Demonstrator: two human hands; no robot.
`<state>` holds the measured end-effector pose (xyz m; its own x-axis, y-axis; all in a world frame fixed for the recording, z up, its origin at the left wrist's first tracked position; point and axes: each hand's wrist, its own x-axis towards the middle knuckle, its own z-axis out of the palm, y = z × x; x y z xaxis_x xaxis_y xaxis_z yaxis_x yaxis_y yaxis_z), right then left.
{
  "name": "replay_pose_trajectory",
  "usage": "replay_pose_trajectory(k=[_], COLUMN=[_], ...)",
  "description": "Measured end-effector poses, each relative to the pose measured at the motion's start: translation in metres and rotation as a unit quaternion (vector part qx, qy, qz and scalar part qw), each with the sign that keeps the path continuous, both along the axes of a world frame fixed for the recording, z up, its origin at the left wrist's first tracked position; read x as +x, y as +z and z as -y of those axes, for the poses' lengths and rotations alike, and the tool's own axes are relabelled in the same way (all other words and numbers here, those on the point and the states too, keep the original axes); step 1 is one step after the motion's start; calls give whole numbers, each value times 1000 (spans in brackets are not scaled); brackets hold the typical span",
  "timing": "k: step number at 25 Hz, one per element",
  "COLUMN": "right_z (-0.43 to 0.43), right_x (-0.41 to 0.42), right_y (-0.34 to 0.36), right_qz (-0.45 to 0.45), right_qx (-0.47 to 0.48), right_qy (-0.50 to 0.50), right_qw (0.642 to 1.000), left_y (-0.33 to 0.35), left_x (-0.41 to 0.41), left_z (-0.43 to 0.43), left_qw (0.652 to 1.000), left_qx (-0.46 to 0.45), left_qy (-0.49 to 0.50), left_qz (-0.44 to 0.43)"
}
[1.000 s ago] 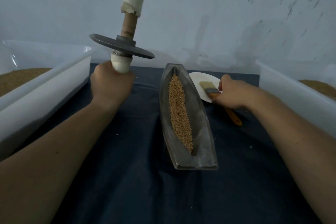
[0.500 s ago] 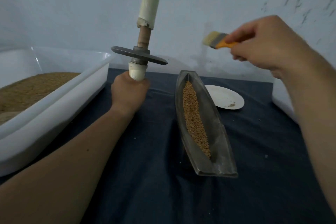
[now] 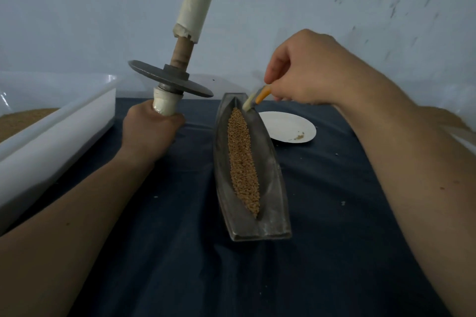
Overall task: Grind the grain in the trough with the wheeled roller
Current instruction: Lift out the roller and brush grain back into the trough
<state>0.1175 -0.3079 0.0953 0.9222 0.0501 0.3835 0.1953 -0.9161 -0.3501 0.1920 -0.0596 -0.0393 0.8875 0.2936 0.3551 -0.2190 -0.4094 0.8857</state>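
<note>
Two hands occupied; wheeled roller point(image 3: 177, 74) held in the air, left of the trough point(image 3: 270, 183).
Left hand point(image 3: 149, 128) grips the lower wrapped handle of the roller, which stands near upright, grey disc well apart from the grain point(image 3: 243, 162). Right hand point(image 3: 304, 69) pinches the orange handle of a small brush point(image 3: 257, 99); bristles are blurred at the trough's far tip, and contact with the grain cannot be told. Trough lies lengthwise on the dark-blue covered bench point(image 3: 180, 252), grain banded along its channel. White plate point(image 3: 286, 123) with a few grains sits just right of its far end. White tub point(image 3: 59, 121) at left.
</note>
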Motion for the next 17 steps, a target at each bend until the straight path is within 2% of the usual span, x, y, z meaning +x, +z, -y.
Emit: replay_pose_trajectory(k=[8, 14, 17], right_z=[-13, -15, -15], right_x=[12, 18, 20], right_y=[-21, -31, -35], right_qz=[11, 14, 30], right_qx=[27, 168, 190], right_qy=[65, 106, 139], right_qw=[997, 980, 972], left_y=[-2, -1, -1], left_x=[6, 6, 6], left_z=[-2, -4, -3], left_qw=[999, 998, 998], left_qx=[-34, -60, -58], left_qy=[0, -3, -8], left_qz=[3, 3, 1])
